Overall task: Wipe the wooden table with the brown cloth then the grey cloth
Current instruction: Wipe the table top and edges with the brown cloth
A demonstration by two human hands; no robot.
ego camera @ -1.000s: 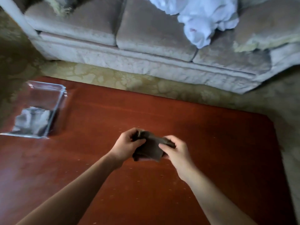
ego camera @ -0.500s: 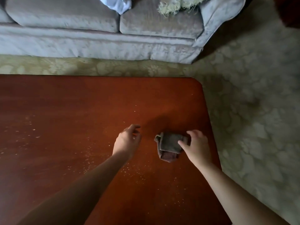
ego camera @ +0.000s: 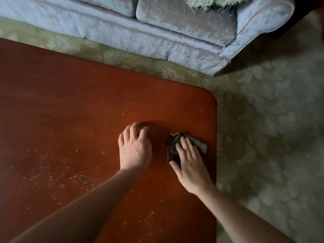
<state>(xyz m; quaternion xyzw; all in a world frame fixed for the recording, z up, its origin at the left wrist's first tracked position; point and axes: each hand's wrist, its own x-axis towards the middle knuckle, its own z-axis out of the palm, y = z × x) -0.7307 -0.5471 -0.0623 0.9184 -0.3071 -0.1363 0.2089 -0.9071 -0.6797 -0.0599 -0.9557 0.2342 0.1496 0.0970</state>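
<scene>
The brown cloth lies bunched on the reddish wooden table, close to its right edge. My right hand presses flat on the cloth, fingers laid over it, covering its near part. My left hand rests on the bare wood just to the left of the cloth, fingers spread and slightly curled, holding nothing. Pale crumbs speckle the tabletop left of and below my arms. The grey cloth is out of view.
A pale upholstered sofa runs along the far side, with a fringed throw on its seat. Patterned carpet lies beyond the table's right edge and rounded far-right corner.
Both hands held the cloth above the table; my left hand let go. My right hand has set it down by the right edge and flattened on it. The view swung right.
</scene>
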